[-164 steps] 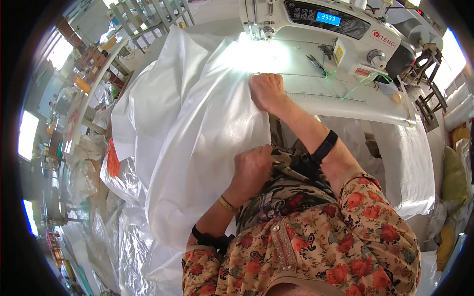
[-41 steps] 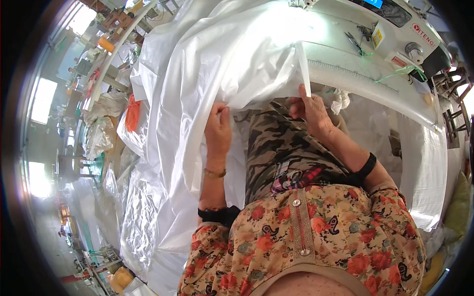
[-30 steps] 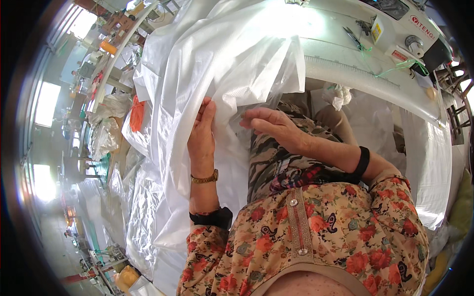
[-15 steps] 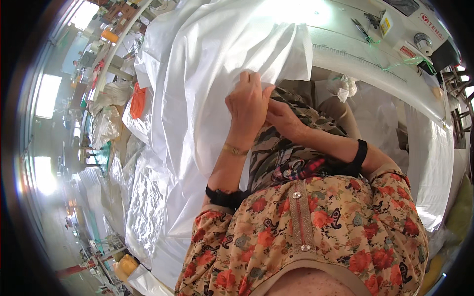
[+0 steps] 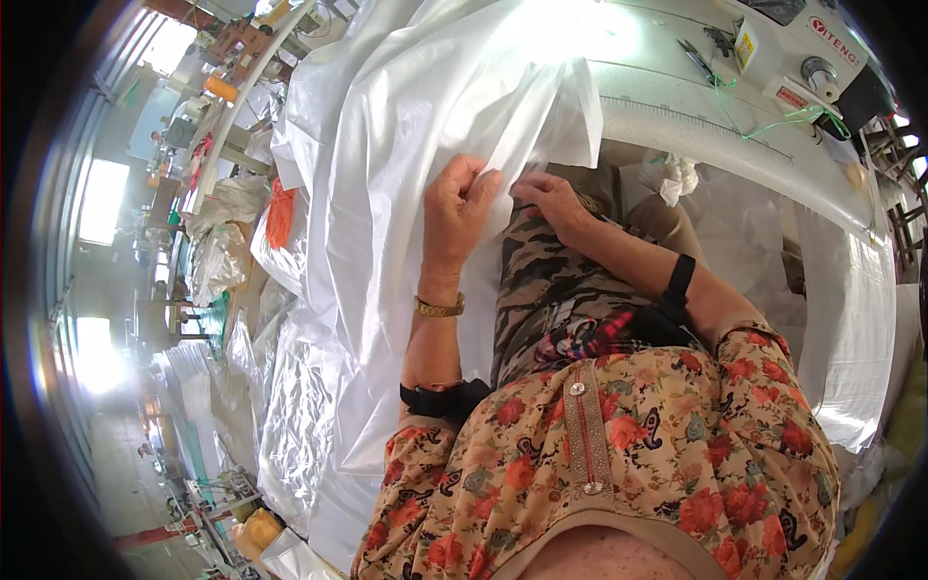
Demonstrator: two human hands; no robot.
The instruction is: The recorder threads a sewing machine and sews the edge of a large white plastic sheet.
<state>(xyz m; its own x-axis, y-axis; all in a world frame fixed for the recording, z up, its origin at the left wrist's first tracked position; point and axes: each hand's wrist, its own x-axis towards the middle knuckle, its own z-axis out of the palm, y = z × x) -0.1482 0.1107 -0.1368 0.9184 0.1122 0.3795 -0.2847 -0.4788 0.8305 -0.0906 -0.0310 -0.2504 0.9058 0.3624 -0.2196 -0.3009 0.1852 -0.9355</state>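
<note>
A large white plastic-like sheet [image 5: 377, 203] hangs in folds over the table and down past my left side. My left hand [image 5: 454, 208] is closed on a fold of it, thumb up against the bunched edge. Close beside it, my right hand [image 5: 551, 201] is pinched at the same edge, above my camouflage-patterned lap; its fingertips are partly hidden. The sheet's free corner [image 5: 585, 126] drapes over the front of the table, beyond both hands.
On the white table [image 5: 667, 68] lie small dark snips [image 5: 698, 60] with green thread. A sewing machine head [image 5: 812, 48] stands at the far right. A white bundle [image 5: 674, 179] hangs under the table edge. Crumpled clear plastic [image 5: 290, 406] and an orange bundle [image 5: 279, 215] are on the left.
My hands were together at the sheet's edge and have now drawn slightly apart. The left hand has moved down and left, and a fold now stands up between them.
</note>
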